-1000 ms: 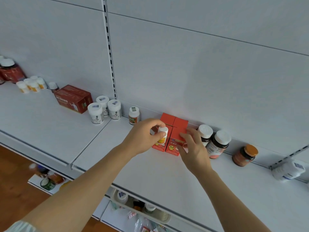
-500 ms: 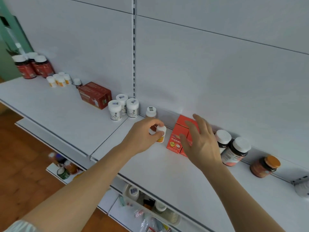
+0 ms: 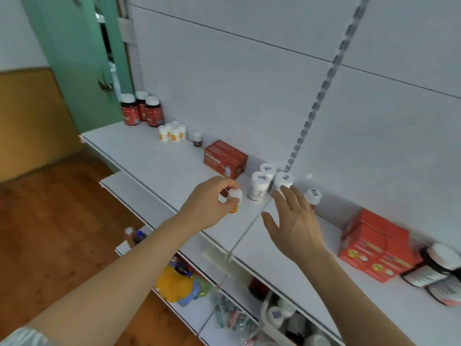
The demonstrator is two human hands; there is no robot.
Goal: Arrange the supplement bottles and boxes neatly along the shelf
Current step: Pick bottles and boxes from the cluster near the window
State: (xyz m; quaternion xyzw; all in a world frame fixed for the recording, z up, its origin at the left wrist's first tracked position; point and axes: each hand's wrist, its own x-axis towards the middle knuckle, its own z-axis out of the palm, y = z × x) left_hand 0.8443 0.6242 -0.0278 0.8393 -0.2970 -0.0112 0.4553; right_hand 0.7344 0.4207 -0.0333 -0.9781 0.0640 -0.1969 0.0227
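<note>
If I swing this small white bottle point(image 3: 234, 199) leftward carelessly, it could clip the three white-capped bottles point(image 3: 259, 186) just to its right, or topple once set down. My left hand point(image 3: 208, 204) pinches it by the cap, fingers curled tight, low over the shelf point(image 3: 154, 161). My right hand point(image 3: 294, 221) hovers spread, fingers apart, gripping nothing, near those bottles.

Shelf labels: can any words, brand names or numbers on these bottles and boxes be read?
None can be read.
Red boxes: yellow and white print, blurred.
Dark red box: white print, too small.
White-capped bottles: dark cap stickers, illegible.
Small bottle in the left hand: label mostly hidden.
</note>
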